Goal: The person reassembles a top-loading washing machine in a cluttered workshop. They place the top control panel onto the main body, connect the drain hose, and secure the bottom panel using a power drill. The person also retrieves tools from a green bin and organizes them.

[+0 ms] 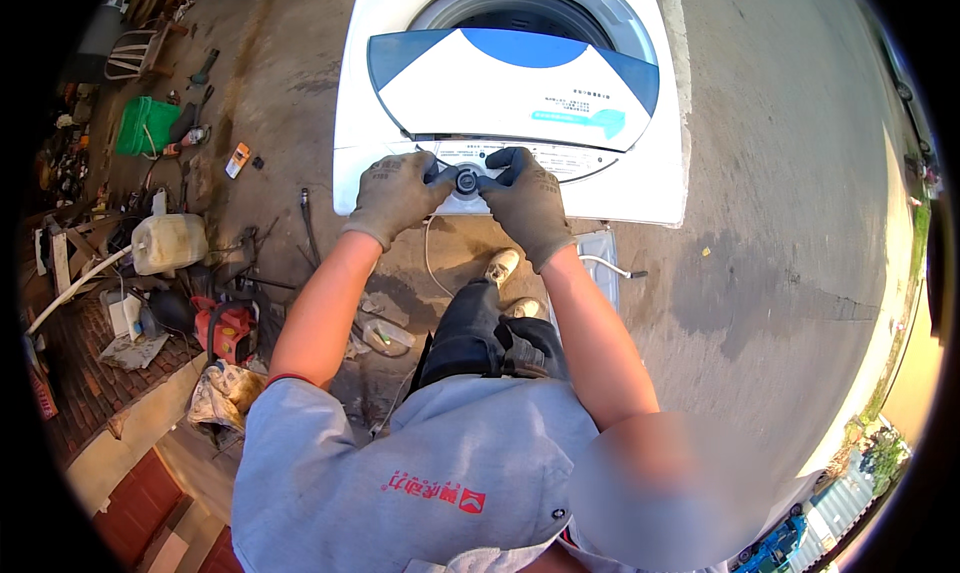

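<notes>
A white top-loading washing machine (355,103) stands before me, its white and blue lid (450,93) partly folded back with the dark drum (510,15) showing behind. Set in the panel along its near edge is a round black fitting (466,181). My left hand (395,191), in a grey-brown work glove with dark fingertips, is closed at the fitting's left side. From the right, my right hand (530,198), gloved alike, has bent fingers and its thumb against the same fitting. The gloves partly hide the fingertip contact.
Below the machine, a thin pale hose (428,258) hangs near my shoes (502,265). A clear plastic panel (598,258) lies beside them. At left are a green crate (145,125), an orange handheld meter (237,160), a plastic jug (170,243) and red equipment (230,331).
</notes>
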The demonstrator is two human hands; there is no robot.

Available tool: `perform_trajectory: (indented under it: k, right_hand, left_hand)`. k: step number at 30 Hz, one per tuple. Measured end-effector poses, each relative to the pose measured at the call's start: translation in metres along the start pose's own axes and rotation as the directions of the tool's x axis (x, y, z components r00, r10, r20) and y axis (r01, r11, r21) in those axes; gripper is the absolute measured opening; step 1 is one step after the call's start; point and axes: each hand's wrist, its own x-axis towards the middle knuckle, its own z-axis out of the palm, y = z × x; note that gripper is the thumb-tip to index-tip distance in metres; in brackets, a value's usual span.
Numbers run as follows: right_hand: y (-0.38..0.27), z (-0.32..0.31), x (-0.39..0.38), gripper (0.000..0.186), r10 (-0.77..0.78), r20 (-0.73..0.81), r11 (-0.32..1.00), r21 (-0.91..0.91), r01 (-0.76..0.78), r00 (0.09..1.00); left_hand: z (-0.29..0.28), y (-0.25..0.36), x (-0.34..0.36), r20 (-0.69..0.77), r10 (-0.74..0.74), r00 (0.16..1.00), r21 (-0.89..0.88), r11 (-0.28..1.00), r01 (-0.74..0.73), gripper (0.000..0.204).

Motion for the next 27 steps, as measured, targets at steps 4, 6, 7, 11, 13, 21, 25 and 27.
perform_trajectory:
  k: [4, 6, 7, 11, 13, 21, 25, 27]
  right_hand:
    - [-0.01, -0.001, 0.002, 0.034, 0.067, 0.015, 0.977, -0.205, -0.062, 0.998]
    - [-0.01, -0.001, 0.003, 0.034, 0.029, 0.001, 0.966, -0.258, -0.028, 1.0]
    - [-0.009, -0.001, 0.004, 0.034, 0.009, -0.004, 0.959, -0.284, -0.01, 1.0]
    - [-0.005, -0.009, 0.005, 0.034, 0.07, 0.115, 0.993, -0.1, -0.058, 0.991]
    - [-0.007, -0.004, 0.003, 0.034, 0.041, 0.086, 0.982, -0.185, -0.024, 0.995]
    - [-0.011, -0.014, 0.008, 0.032, 0.081, 0.047, 0.973, -0.222, -0.069, 0.996]
    - [-0.015, -0.003, 0.0, 0.022, -0.007, 0.002, 0.974, -0.226, 0.008, 1.0]
    - [0.007, -0.007, -0.012, 0.026, -0.177, -0.068, 0.982, -0.084, 0.171, 0.982]
  left_hand:
    - [0.001, 0.001, 0.004, 0.078, -0.03, 0.996, -0.032, 0.999, 0.033, 0.055]
    - [0.004, -0.002, 0.003, 0.055, -0.03, 0.998, -0.049, 0.998, 0.033, 0.058]
    - [0.003, -0.003, 0.004, 0.064, -0.026, 0.998, -0.049, 0.998, 0.029, 0.06]
    - [-0.006, -0.006, -0.001, 0.176, -0.056, 0.983, -0.046, 0.997, 0.065, 0.068]
    - [-0.007, -0.007, 0.002, 0.213, -0.054, 0.976, -0.035, 0.997, 0.063, 0.071]
    - [-0.006, 0.0, 0.016, 0.189, -0.105, 0.976, -0.083, 0.989, 0.122, 0.073]
    - [0.016, -0.014, 0.018, -0.079, -0.002, 0.997, -0.027, 1.0, 0.0, 0.043]
    - [0.013, -0.001, 0.013, -0.101, 0.074, 0.992, -0.215, 0.972, -0.094, 0.035]
